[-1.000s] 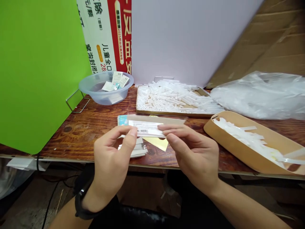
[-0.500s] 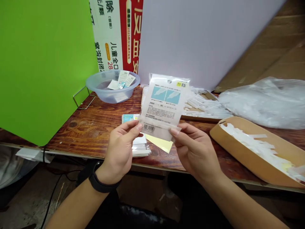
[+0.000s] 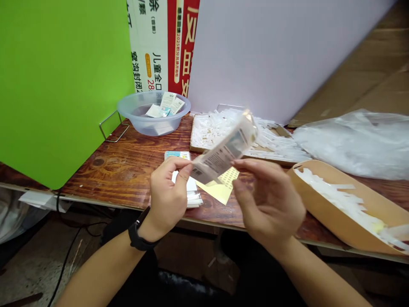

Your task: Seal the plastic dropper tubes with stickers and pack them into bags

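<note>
My left hand (image 3: 169, 187) pinches the lower left corner of a printed plastic packet (image 3: 223, 151), which is tilted and blurred by motion. A barcode and lines of print show on its face. Beside the packet's right edge, my right hand (image 3: 268, 196) has its thumb and fingers apart, with nothing between them. Below the packet lies a yellow sheet of small stickers (image 3: 220, 192). Partly behind my left hand is a stack of white cards in clear sleeves (image 3: 193, 198). Behind it sits a blue-and-white packet pile (image 3: 177, 154).
A translucent bowl (image 3: 153, 125) holds several packets at the back left. A shallow cardboard tray (image 3: 200, 149) of white plastic pieces stands behind the hands. At right are a tan bin (image 3: 335, 221) of white strips and a clear plastic bag (image 3: 351, 140). A green board (image 3: 64, 85) stands left.
My right hand has let go of the packet and opened, moving slightly right. The packet has swung from facing me to a slant, still in my left hand.
</note>
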